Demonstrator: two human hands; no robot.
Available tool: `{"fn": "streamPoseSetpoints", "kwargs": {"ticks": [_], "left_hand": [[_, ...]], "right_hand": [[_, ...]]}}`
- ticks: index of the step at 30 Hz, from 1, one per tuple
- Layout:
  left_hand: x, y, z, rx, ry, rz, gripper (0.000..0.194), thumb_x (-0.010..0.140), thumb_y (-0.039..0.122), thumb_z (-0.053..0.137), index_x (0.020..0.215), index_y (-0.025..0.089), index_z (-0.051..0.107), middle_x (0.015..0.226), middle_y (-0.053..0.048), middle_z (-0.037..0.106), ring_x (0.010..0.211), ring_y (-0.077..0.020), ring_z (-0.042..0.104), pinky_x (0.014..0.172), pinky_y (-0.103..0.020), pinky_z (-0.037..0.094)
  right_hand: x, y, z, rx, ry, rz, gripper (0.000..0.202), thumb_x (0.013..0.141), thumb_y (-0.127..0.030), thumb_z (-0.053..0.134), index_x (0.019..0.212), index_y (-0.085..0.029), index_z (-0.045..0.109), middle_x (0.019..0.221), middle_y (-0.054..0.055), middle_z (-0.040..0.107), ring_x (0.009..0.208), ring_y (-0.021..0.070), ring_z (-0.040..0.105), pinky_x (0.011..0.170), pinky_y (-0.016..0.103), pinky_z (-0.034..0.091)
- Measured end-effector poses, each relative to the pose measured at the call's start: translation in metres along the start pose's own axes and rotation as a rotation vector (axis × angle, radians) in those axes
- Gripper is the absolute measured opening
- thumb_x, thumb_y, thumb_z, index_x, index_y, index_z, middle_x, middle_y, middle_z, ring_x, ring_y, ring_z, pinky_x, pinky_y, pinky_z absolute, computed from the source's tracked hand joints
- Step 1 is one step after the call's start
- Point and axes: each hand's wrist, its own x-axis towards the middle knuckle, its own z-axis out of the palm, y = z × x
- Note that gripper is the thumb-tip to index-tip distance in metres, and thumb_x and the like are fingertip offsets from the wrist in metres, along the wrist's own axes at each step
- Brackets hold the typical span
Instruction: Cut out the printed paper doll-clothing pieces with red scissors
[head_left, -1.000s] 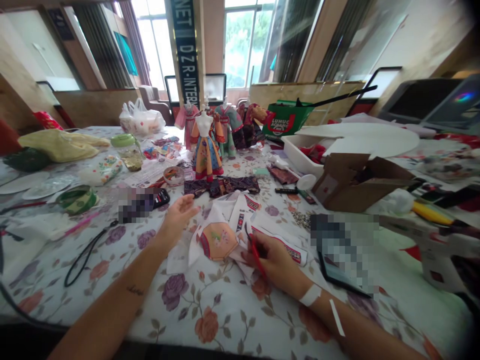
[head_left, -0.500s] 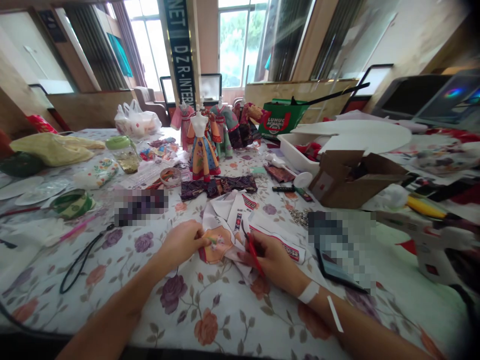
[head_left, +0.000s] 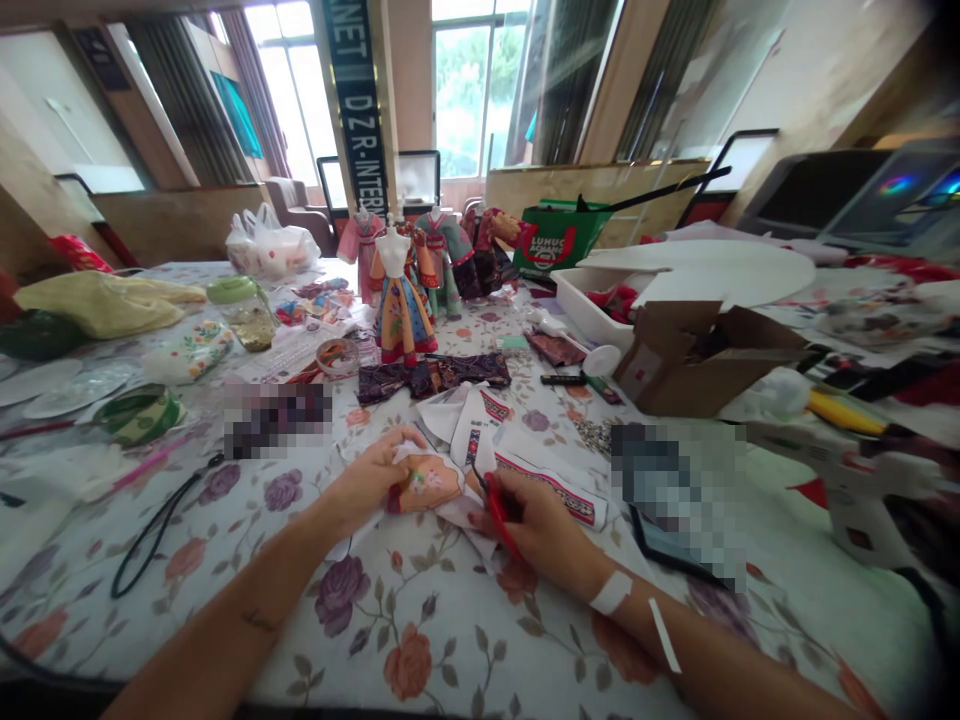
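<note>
Pinched in my left hand (head_left: pixel 379 478) is the left edge of a printed fabric piece (head_left: pixel 429 484), orange with a small flower design and a red border. My right hand (head_left: pixel 541 520) grips red-handled scissors (head_left: pixel 498 512), whose dark blades point up and left at the fabric's right side. Whether the blades are apart is too small to tell. White fabric (head_left: pixel 551 465) with patterned red and black bands spreads behind and to the right of both hands. Just beyond it lies a folded dark patterned cloth (head_left: pixel 472 371).
Doll-sized dress forms, including one in an orange skirt (head_left: pixel 405 310), stand at the back. A cardboard box (head_left: pixel 675 365), a white bin (head_left: pixel 592 300) and a phone (head_left: pixel 686 550) are on the right. To the left are a green tape roll (head_left: pixel 142 412) and a lidded jar (head_left: pixel 247 320).
The orange piece now lies flatter and more level between my hands. My left hand has risen slightly, and the scissors have shifted a little left and down.
</note>
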Motion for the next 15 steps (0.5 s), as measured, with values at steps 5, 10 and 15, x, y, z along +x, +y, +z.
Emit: {"fn": "streamPoseSetpoints", "kwargs": {"ticks": [5, 10, 15], "left_hand": [[0.000, 0.002, 0.009, -0.030, 0.035, -0.126, 0.017, 0.066, 0.018, 0.060, 0.079, 0.010, 0.068, 0.070, -0.005, 0.064, 0.056, -0.0103, 0.054, 0.052, -0.021, 0.036], [-0.005, 0.001, 0.015, -0.053, -0.031, -0.041, 0.026, 0.068, 0.027, 0.074, 0.088, 0.014, 0.064, 0.082, -0.005, 0.066, 0.063, -0.0111, 0.058, 0.055, -0.020, 0.038], [-0.002, -0.002, 0.013, -0.166, -0.105, -0.058, 0.036, 0.075, 0.039, 0.069, 0.102, 0.014, 0.064, 0.089, -0.008, 0.069, 0.075, -0.0162, 0.064, 0.062, -0.022, 0.044]], "right_hand": [[-0.001, -0.002, 0.001, -0.018, 0.001, -0.006, 0.026, 0.074, -0.033, 0.060, 0.063, -0.019, 0.041, 0.059, -0.004, 0.042, 0.056, 0.0111, 0.036, 0.051, 0.023, 0.029], [-0.002, -0.002, 0.002, -0.009, 0.010, -0.011, 0.026, 0.075, -0.031, 0.060, 0.062, -0.020, 0.040, 0.058, -0.004, 0.041, 0.055, 0.0106, 0.036, 0.049, 0.022, 0.029], [-0.003, -0.004, 0.000, 0.021, 0.007, 0.013, 0.026, 0.075, -0.032, 0.060, 0.063, -0.019, 0.041, 0.059, -0.005, 0.041, 0.055, 0.0104, 0.037, 0.049, 0.022, 0.031]]}}
